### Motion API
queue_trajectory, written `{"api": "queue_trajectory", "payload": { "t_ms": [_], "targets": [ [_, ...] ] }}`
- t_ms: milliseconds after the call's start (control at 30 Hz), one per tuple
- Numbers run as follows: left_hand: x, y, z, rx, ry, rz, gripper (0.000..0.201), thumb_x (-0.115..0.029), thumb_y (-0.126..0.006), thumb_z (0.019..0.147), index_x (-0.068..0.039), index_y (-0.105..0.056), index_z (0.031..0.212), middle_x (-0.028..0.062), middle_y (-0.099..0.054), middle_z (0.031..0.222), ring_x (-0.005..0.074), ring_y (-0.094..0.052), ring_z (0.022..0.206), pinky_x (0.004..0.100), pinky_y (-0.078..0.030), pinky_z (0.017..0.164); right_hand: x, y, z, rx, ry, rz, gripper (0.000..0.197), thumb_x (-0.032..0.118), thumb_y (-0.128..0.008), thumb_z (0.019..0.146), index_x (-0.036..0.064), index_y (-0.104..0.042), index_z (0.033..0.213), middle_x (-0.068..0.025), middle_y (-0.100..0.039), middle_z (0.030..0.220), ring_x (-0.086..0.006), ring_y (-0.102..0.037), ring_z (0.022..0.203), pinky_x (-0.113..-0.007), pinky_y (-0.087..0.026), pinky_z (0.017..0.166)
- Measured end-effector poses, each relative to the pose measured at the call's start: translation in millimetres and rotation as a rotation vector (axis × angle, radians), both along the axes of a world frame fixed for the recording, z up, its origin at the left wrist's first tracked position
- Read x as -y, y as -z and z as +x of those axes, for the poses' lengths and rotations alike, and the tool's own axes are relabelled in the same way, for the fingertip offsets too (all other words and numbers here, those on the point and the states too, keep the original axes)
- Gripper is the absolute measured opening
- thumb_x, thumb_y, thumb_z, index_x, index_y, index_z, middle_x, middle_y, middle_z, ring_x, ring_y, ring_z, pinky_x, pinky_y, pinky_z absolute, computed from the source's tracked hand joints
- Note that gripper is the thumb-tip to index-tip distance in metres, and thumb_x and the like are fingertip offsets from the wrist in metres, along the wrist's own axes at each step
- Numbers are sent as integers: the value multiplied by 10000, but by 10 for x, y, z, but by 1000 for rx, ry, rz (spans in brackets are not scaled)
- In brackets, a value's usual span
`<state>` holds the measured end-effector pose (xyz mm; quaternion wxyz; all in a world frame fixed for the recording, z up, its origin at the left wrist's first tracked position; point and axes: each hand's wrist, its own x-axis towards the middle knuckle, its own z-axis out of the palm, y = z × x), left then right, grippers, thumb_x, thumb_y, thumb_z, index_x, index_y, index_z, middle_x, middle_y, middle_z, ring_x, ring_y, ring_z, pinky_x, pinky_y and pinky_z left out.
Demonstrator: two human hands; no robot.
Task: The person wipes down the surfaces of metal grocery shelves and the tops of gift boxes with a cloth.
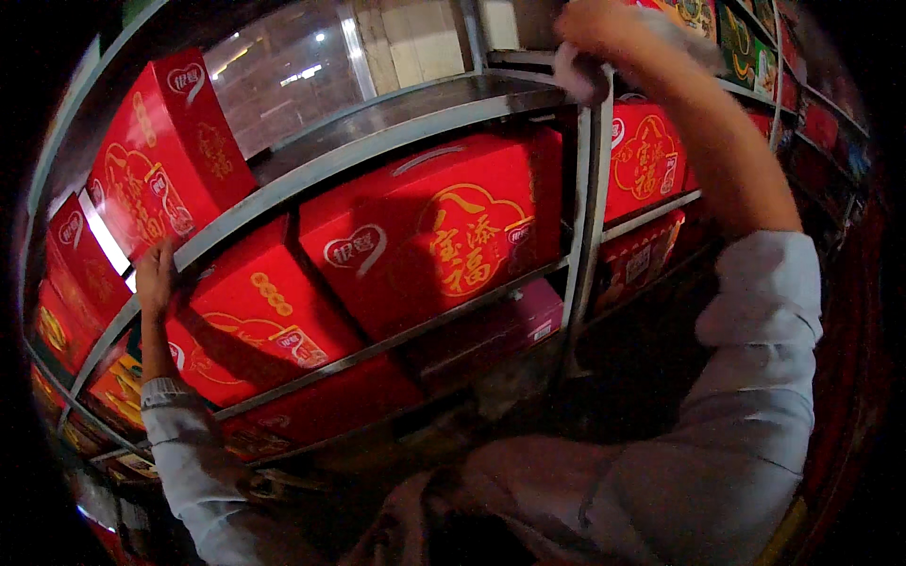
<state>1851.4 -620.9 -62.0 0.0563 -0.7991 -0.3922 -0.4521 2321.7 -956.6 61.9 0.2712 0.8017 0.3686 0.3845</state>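
My right hand (590,28) is raised at the top of the metal rack, beside an upright post. Its fingers are closed on a greyish cloth (582,77), which bunches below the hand against the post and shelf end. At the left, my left hand (156,278) grips the front rail of the upper shelf (311,162). Just above its fingers stands a red gift box (156,160) with gold print, set at the shelf's left end. The dark top of this shelf stretches to the right of that box.
Under the upper shelf sit large red boxes (377,250) with handles and another red box (255,316). A purple box (500,330) lies lower down. Beyond the post (590,179) are more red boxes (646,156), with green packages (736,42) higher up.
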Motion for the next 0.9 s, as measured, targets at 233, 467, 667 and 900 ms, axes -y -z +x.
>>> {"api": "queue_trajectory", "payload": {
  "t_ms": [233,467,667,900],
  "targets": [
    [-301,22,-217,-133,-121,191,437,-382,-373,864,11,-516,739,113,-451,576,197,-437,532,336,-346,521,184,-171,391,-386,-434,-45,227,213,-555,704,93,-602,890,-85,-611,857,-257,-586,794,-375,-460,649],
    [-198,3,-248,-134,-127,201,415,-361,-398,856,30,-535,821,139,-509,629,222,-482,572,332,-381,580,-611,727,916,-312,-514,166,229,127,-492,701,90,-572,913,-132,-589,901,-316,-554,859,-415,-450,733],
    [-394,-134,-128,-28,-61,-31,437,-391,-496,806,18,-521,957,131,-562,757,189,-534,668,306,-414,638,34,1671,766,-407,-885,803,518,17,-625,601,81,-473,1092,-144,-519,1030,-348,-507,917,-376,-430,763],
    [-768,-507,-484,424,-16,-306,1066,-571,-630,620,73,-95,1280,260,-273,1270,296,-306,1175,372,-278,947,-33,3829,598,-1636,-610,1354,344,171,-511,813,-8,-458,1102,-91,-521,1027,-184,-505,903,-303,-399,782]
  ]
}}
